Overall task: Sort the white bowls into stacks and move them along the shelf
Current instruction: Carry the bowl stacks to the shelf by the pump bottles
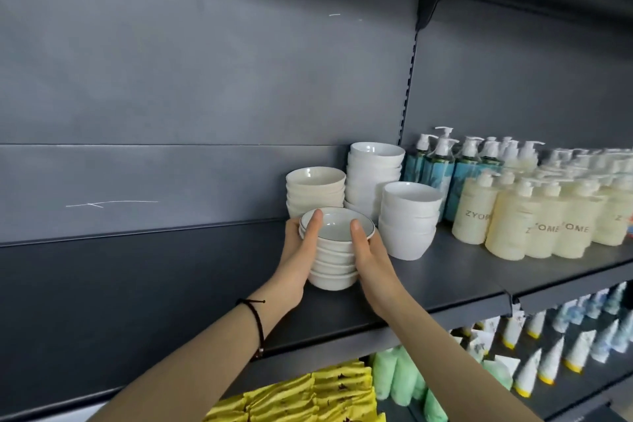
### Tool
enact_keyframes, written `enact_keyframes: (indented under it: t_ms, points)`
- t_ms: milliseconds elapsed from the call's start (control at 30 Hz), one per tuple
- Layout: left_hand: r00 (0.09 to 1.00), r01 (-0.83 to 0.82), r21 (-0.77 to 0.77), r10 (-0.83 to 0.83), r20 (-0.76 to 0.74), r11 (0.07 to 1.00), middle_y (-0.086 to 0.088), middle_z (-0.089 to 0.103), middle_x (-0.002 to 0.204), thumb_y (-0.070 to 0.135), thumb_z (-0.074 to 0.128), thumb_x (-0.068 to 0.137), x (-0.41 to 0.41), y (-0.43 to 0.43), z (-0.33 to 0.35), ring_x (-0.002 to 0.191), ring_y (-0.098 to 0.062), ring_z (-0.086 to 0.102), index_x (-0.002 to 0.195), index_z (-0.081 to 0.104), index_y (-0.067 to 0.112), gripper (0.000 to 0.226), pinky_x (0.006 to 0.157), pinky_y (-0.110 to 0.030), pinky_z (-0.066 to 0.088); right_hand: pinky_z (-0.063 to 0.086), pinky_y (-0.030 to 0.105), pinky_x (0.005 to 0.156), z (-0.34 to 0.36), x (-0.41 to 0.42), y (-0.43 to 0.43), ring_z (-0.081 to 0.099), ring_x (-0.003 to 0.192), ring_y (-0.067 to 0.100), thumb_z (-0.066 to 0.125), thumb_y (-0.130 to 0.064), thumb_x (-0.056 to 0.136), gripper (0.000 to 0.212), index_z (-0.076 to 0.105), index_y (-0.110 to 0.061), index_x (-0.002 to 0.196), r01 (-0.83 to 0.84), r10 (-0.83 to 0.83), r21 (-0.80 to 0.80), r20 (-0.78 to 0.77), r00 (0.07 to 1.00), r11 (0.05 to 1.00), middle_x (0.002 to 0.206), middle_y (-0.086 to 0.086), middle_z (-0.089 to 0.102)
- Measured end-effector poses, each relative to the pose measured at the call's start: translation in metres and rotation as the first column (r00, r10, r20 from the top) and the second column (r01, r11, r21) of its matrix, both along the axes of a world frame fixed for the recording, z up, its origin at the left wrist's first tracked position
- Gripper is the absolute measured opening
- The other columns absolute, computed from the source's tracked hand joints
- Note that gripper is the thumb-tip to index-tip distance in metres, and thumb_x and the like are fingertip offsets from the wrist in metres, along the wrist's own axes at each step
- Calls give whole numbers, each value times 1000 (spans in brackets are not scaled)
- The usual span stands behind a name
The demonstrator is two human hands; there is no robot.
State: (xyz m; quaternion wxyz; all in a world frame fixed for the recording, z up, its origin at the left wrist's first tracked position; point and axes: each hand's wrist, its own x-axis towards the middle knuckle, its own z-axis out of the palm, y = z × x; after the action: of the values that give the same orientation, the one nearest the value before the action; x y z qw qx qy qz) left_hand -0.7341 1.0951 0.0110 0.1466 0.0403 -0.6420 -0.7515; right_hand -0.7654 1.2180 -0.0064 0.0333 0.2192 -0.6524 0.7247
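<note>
A stack of several small white bowls with a thin dark rim line [335, 262] stands near the front of the dark grey shelf [191, 288]. My left hand [297, 252] clasps its left side and my right hand [368, 252] its right side, thumbs over the top rim. Behind it sit a cream bowl stack [315, 189], a taller white bowl stack [374, 175] and, to the right, a stack of wider white bowls [407, 217].
Pump bottles with pale yellow liquid [534, 216] and blue-green bottles [442, 168] fill the shelf to the right of the bowls. The shelf's left part is bare. Below are yellow packets [308, 397], green packs [394, 377] and white tubes [555, 349].
</note>
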Motion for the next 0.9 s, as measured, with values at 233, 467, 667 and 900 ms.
enact_keyframes:
  t_ms: [233, 467, 667, 900]
  points:
    - [999, -43, 0, 43, -17, 999, 15, 59, 111, 49, 49, 94, -24, 13, 1, 98, 4, 56, 123, 45, 27, 37, 75, -12, 44, 45, 6, 89, -4, -30, 8, 58, 118, -4, 48, -45, 96, 49, 48, -20, 137, -14, 14, 13, -4, 1000, 1000, 132, -9, 62]
    - [976, -206, -131, 214, 46, 970, 3, 44, 133, 72, 55, 74, -43, 22, -3, 127, -19, 43, 113, 49, 43, 49, 109, -40, 37, 46, 7, 80, -1, -48, 18, 62, 108, -3, 46, -38, 101, 31, 61, -21, 122, 65, -66, 50, 30, 997, 997, 118, -11, 68]
    - [963, -209, -302, 250, 102, 930, -4, 26, 148, 61, 44, 90, -47, 20, 1, 138, -27, 28, 145, 27, 31, 64, 113, -43, 26, 44, 3, 65, 3, -47, 21, 62, 84, 5, 53, -34, 99, 25, 63, -12, 99, 300, -298, 74, -38, 954, 951, 91, -6, 68]
    - [960, -275, -461, 265, -88, 844, 7, 55, 92, 36, 47, 99, -1, -56, 11, 96, -13, 50, 98, 57, 17, 21, 81, -25, 35, 50, 34, 78, 8, -8, 6, 60, 86, 18, 62, -30, 93, 19, 59, -15, 105, 602, -502, 149, -418, 757, 784, 99, -1, 63]
